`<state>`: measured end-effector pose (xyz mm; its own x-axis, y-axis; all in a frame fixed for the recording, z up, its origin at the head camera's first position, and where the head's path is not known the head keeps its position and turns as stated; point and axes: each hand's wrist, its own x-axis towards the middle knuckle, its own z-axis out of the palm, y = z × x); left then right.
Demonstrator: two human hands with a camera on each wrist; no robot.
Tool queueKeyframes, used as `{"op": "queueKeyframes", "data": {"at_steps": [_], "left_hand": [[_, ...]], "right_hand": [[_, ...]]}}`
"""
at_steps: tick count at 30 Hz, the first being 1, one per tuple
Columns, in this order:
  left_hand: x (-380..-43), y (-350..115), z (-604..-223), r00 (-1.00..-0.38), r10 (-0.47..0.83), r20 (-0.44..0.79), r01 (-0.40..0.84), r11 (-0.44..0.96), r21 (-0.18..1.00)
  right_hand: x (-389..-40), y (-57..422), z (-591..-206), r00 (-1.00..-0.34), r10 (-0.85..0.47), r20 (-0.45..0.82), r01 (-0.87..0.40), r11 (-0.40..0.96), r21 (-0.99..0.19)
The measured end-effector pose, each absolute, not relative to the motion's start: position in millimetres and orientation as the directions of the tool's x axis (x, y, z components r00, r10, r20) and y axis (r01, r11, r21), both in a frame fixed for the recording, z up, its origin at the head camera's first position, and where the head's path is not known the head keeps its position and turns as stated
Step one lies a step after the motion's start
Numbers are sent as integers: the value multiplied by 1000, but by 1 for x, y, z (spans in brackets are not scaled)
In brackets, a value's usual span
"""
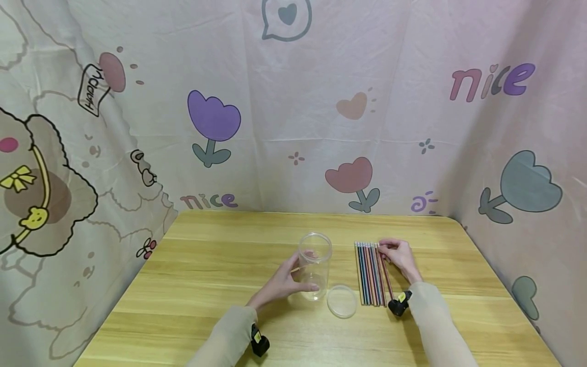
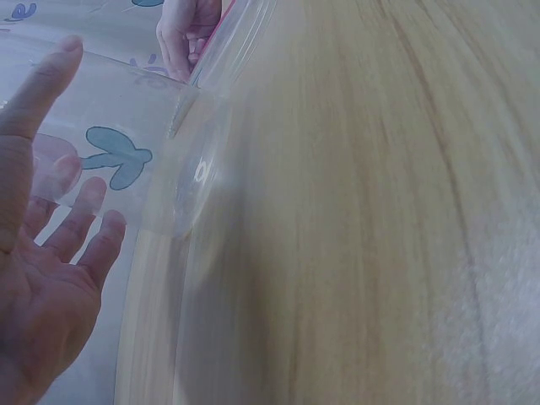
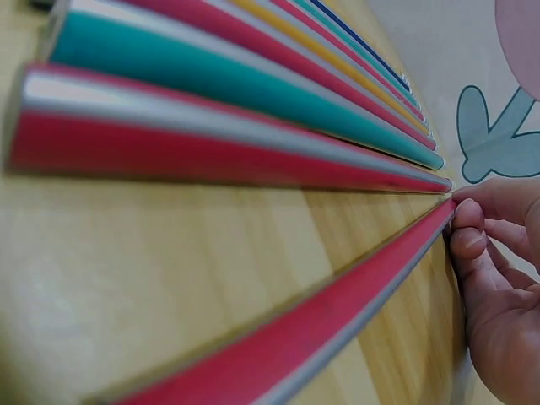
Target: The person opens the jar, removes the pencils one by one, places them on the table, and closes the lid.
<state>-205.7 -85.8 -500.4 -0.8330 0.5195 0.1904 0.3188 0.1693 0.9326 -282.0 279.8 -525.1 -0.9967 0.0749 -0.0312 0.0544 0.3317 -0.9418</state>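
A tall clear plastic jar with an uncovered round mouth stands upright on the wooden table. My left hand holds it from the left, thumb on the near side and fingers behind; in the left wrist view the jar's side shows between thumb and fingers. To the right lies a row of striped pencils, side by side and pointing away from me. At the row's right edge my right hand pinches the far end of a red and silver pencil, which slants slightly apart from the others.
A round clear lid lies flat between the jar and the pencils. The wooden table meets a patterned cloth backdrop at the back and sides. Each wrist wears a small black camera.
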Motion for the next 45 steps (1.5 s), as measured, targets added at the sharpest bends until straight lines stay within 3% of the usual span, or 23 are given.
{"op": "queueKeyframes", "data": {"at_steps": [45], "left_hand": [[-204,-86,-500,-837,513,191,322,178,930]], "right_hand": [[-276,284,-518,-996,48,-73,84,273,-958]]}}
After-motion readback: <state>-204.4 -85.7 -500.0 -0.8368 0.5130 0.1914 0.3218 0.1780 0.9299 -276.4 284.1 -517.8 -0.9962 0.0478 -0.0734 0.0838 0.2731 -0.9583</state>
